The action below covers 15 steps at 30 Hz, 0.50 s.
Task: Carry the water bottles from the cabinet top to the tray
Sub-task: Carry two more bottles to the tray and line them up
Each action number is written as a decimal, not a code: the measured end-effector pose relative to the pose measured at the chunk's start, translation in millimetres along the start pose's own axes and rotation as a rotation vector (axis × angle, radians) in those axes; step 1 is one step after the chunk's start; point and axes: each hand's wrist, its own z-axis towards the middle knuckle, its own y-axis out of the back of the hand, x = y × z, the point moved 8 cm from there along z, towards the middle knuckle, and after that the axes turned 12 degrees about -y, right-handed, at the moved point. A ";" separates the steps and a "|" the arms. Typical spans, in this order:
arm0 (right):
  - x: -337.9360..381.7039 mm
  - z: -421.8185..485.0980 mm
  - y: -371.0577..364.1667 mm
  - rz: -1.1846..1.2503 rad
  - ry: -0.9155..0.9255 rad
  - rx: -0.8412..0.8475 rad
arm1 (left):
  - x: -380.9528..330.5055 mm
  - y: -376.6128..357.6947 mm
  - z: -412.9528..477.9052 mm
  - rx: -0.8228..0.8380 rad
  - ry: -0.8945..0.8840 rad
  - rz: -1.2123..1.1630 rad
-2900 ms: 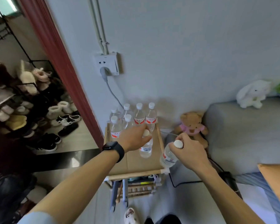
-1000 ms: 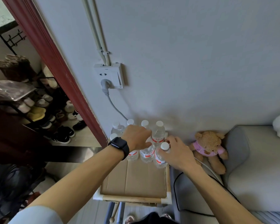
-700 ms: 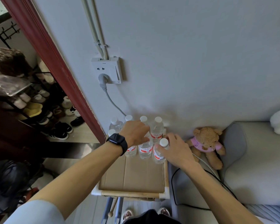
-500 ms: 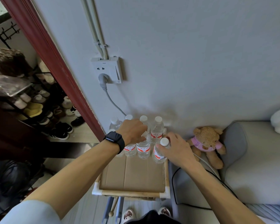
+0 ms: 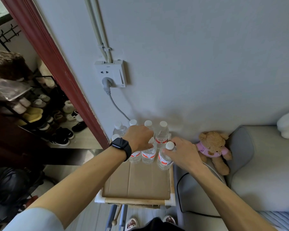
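Centre of frame: left hand [image 5: 138,137] had fingers curled down over the top of the middle bottle [image 5: 148,155] in the front row. The right hand [image 5: 183,153] gripped the right bottle [image 5: 163,161] around its neck. Both bottles stood upright at the far end of the tray [image 5: 135,201], with the other bottles [image 5: 162,135] just behind. A teddy bear [image 5: 212,147] sat at right.

Wood-framed tray [image 5: 137,201] lined with cardboard [image 5: 137,180]; water bottles [image 5: 162,135] stand upright along its far edge.
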 end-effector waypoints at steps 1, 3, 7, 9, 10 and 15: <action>3.9 1.7 1.6 -0.011 0.021 0.007 | -0.1 0.6 0.1 0.001 -0.001 0.000; 13.3 3.3 2.8 -0.038 0.077 0.055 | 0.0 0.0 -0.3 0.011 0.004 0.004; 26.0 8.2 1.1 -0.075 0.149 0.173 | 1.9 -2.8 -1.9 0.006 0.018 -0.025; 25.7 12.2 -0.9 -0.068 0.153 0.174 | 2.1 -4.4 -2.7 -0.003 0.018 -0.044; 25.2 13.4 -1.8 -0.065 0.154 0.173 | 2.2 -5.2 -3.4 -0.006 0.019 -0.044; 25.2 20.3 -3.7 -0.046 0.181 0.194 | 2.7 -5.4 -5.4 -0.022 0.022 -0.042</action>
